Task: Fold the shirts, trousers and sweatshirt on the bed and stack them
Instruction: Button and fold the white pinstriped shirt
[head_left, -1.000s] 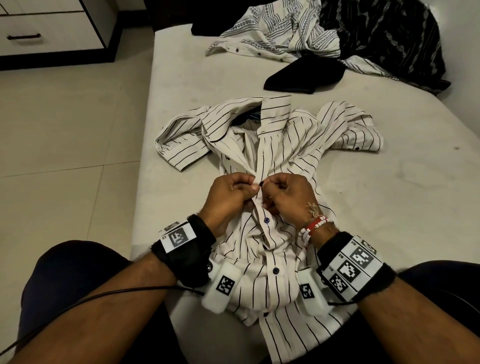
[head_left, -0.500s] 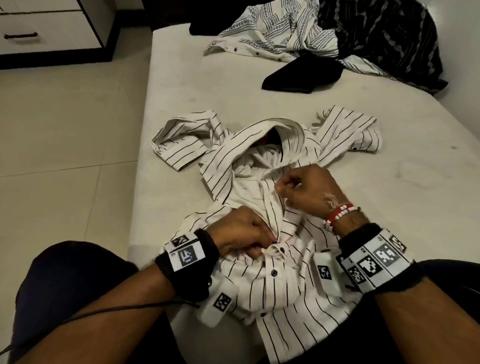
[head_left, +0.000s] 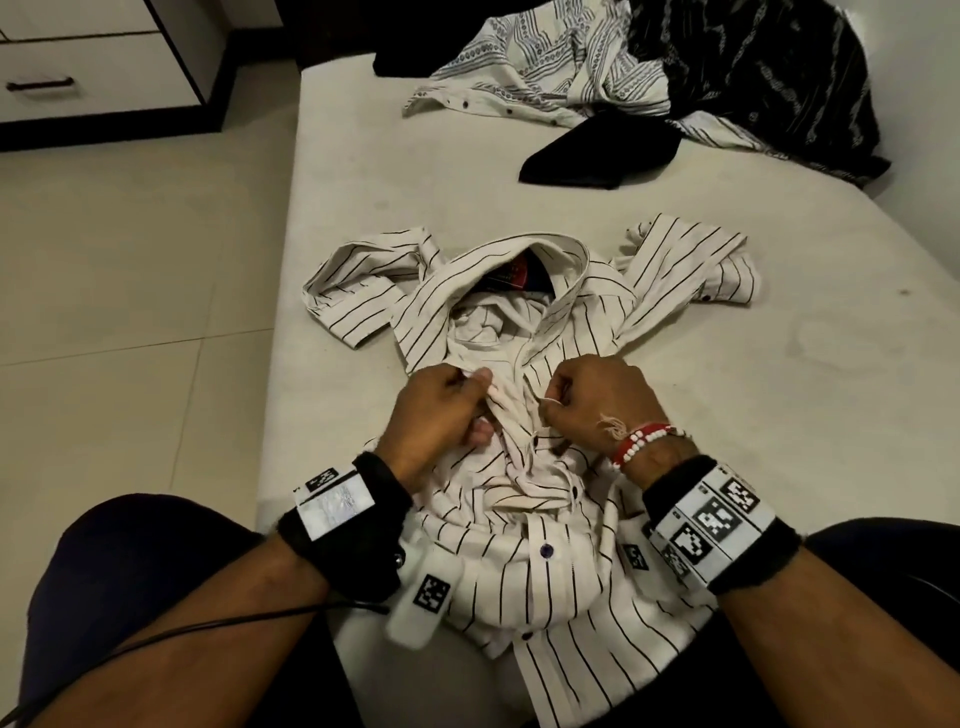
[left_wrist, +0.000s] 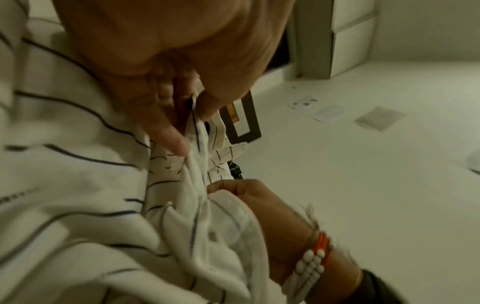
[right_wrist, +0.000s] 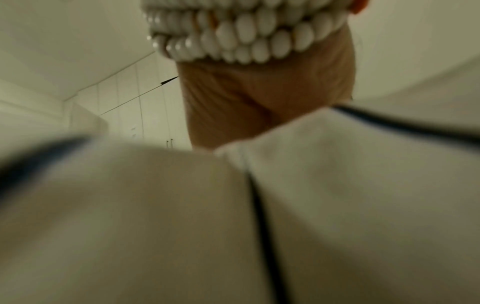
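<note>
The white cotton shirt with thin dark stripes (head_left: 524, 525) lies face up along the near part of the pale bed (head_left: 675, 270), its hem drawn onto the person's lap, probably to keep the placket within reach; the left hand (head_left: 434, 410) pinches one front edge between thumb and fingers, and the right hand (head_left: 597, 397), curled into a fist, grips the opposite edge, seemingly to button the front before folding; the cloth bunches between them; collar open, both sleeves crumpled outward; a heap of patterned and black garments (head_left: 649, 88) waits at the far end.
</note>
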